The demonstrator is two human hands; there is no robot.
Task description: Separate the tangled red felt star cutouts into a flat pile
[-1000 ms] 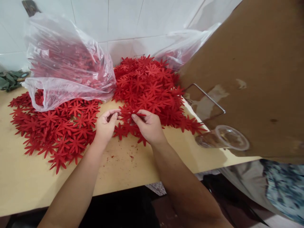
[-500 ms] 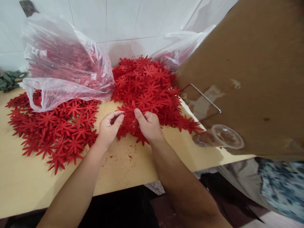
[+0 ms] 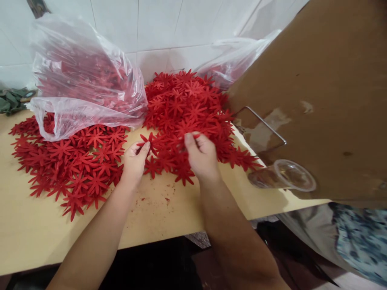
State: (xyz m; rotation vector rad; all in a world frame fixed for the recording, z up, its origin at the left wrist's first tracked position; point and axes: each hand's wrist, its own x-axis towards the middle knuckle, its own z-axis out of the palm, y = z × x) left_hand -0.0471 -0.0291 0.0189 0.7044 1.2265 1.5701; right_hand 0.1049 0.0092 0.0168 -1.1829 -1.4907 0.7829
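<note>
My left hand (image 3: 136,158) pinches one red flower-shaped piece (image 3: 152,143) between thumb and fingers, its narrow petals spread to the right of the fingertips. My right hand (image 3: 203,155) is over the front of a heaped pile of red flower pieces (image 3: 187,104). Its thumb and fingers are drawn together and slightly blurred, so whatever they may grip cannot be made out. A second, flatter pile of the same pieces (image 3: 75,161) lies to the left of my left hand.
A clear plastic bag (image 3: 87,84) full of red pieces stands behind the left pile. Another bag (image 3: 238,58) is at the wall. On the right, a cardboard box (image 3: 326,100) leans in, with a clear plastic cup (image 3: 281,175) lying by it. Red scraps dot the table (image 3: 148,221).
My right hand has moved right, away from my left hand. My left hand has shifted slightly left, and a single flower piece now shows in its fingers.
</note>
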